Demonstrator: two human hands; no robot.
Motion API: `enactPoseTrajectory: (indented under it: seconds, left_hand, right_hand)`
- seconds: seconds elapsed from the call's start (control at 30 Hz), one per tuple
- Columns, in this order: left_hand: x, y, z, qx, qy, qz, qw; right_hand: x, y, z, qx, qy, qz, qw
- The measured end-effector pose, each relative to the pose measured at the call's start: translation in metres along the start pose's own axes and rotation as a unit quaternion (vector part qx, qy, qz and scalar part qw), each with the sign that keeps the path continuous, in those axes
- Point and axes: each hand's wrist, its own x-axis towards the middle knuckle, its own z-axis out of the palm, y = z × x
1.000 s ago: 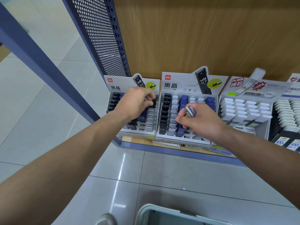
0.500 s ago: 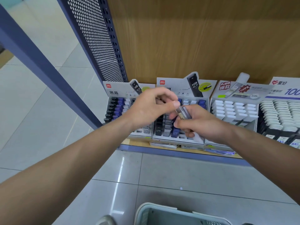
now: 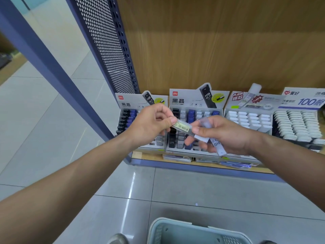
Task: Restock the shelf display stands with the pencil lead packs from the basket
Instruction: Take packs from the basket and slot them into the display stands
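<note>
My left hand (image 3: 152, 125) pinches one end of a grey pencil lead pack (image 3: 183, 127) with a barcode label. My right hand (image 3: 223, 135) touches the pack's other end and grips a small bunch of lead packs (image 3: 215, 141), one white and marked HB. Both hands hover in front of two grey display stands on the low shelf. The left stand (image 3: 128, 104) holds black and blue packs. The middle stand (image 3: 186, 101) holds black, grey and blue packs. A pale green basket (image 3: 177, 228) stands on the floor at the bottom edge.
Two more stands with white packs, one (image 3: 249, 118) beside the middle stand and one (image 3: 297, 124) at far right. A perforated dark blue shelf side panel (image 3: 105, 46) and a slanted blue post (image 3: 44, 55) rise at left. Wooden back wall behind. Grey tiled floor below.
My left hand left the left stand, moved right to my right hand and took hold of a grey pack there. Both hands rose in front of the stands; the view tilted down slightly.
</note>
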Motion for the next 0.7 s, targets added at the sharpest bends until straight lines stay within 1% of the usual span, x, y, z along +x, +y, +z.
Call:
enactPoseTrajectory:
  seconds: [0.07,0.17,0.3,0.43,0.5,0.63,0.7]
  left_hand:
    - [0.000,-0.004,0.000,-0.011,-0.002,-0.008,1.000]
    - [0.000,-0.005,0.003,0.004,-0.049,-0.005,0.999]
    - [-0.002,0.001,0.020,-0.008,-0.094,-0.035,0.995]
    - [-0.002,0.006,0.047,-0.027,-0.113,-0.057,0.992]
    - [-0.003,0.008,0.063,-0.036,-0.128,-0.059,0.989]
    - [-0.002,0.015,0.091,-0.132,-0.171,-0.097,0.972]
    - [0.001,0.018,0.102,-0.124,-0.165,-0.084,0.975]
  right_hand:
    - [0.000,0.001,-0.005,0.002,0.041,-0.003,0.999]
    - [0.001,0.003,-0.011,0.016,0.099,-0.015,0.995]
    - [-0.003,0.003,-0.012,0.024,0.175,-0.047,0.983]
    - [-0.015,0.002,-0.019,0.044,0.196,-0.033,0.979]
    - [-0.024,0.000,-0.026,0.033,0.201,-0.020,0.979]
    - [-0.046,-0.002,-0.047,0.005,0.218,-0.002,0.976]
    - [-0.057,-0.001,-0.058,0.011,0.226,0.010,0.974]
